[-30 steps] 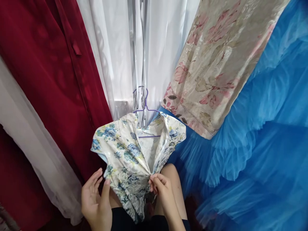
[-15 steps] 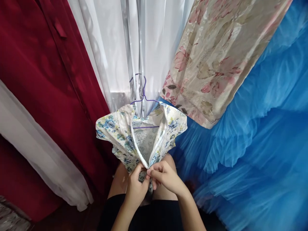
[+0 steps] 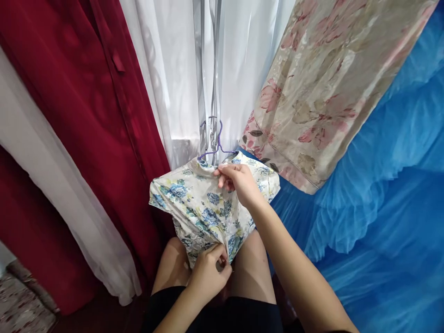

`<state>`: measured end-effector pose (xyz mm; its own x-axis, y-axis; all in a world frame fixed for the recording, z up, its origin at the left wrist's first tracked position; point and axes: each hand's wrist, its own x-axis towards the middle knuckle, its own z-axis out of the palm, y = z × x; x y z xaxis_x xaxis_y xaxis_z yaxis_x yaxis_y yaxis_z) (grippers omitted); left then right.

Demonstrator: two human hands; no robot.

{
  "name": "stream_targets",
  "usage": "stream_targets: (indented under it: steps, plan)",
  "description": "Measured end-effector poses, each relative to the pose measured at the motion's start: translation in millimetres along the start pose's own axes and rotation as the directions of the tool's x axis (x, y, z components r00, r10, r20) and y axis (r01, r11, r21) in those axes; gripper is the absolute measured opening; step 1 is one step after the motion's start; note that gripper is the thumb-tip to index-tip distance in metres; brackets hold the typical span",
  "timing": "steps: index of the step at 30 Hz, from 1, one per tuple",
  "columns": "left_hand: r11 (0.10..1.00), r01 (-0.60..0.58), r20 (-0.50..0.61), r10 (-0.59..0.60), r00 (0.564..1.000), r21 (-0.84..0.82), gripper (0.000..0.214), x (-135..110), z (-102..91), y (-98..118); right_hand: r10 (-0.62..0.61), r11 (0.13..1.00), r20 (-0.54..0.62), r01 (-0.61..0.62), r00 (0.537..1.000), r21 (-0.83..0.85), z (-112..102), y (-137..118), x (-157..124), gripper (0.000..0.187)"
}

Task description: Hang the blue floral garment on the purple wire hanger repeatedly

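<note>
Climbing from the lower opening, the right hand [image 3: 240, 181] is pinching the neckline of the floral top [image 3: 208, 203], mid-view, at twelve o'clock; the left hand [image 3: 210, 272] is clamping its fabric at six, probably keeping everything taut

And here we are among the clothes, in what looks like a dress shop or a gown store-room; from where I stand, I can't say which! Look left: deep red fabric [image 3: 79, 120], falling long. White cloth [image 3: 239, 78] hangs in the middle, pale floral cloth [image 3: 308, 106] beside it, and on the right, great tiers of blue tulle [image 3: 378, 222]! Right in front, a blue-flowered garment [image 3: 190, 194] sits on a purple hanger [image 3: 219, 138].
</note>
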<state>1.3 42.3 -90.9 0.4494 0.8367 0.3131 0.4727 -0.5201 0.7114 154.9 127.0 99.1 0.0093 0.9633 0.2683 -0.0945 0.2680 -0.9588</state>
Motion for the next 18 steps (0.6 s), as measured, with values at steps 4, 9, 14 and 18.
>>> stream_targets:
  steps: [4, 9, 14, 18]
  plan:
    - [0.986, -0.135, -0.158, 0.118, 0.980, -0.096, 0.012, 38, -55.0, 13, -0.013, 1.000, 0.000, 0.013, 1.000, -0.016, -3, 9, -21, 0.024]
    - [0.943, -0.331, -0.389, 0.322, 0.863, 0.046, 0.029, 112, -123.5, 57, -0.103, 0.993, -0.017, 0.102, 0.995, -0.063, -4, 4, -30, 0.028]
    - [0.895, -0.409, -0.443, 0.444, 0.779, 0.177, 0.022, 139, -128.4, 88, -0.257, 0.952, -0.104, 0.233, 0.961, -0.197, 6, 26, -18, 0.032]
    - [0.926, -0.371, -0.699, 0.305, 0.647, 0.060, 0.021, 144, -154.7, 74, -0.170, 0.956, -0.131, 0.131, 0.977, -0.261, 13, 69, -22, 0.033]
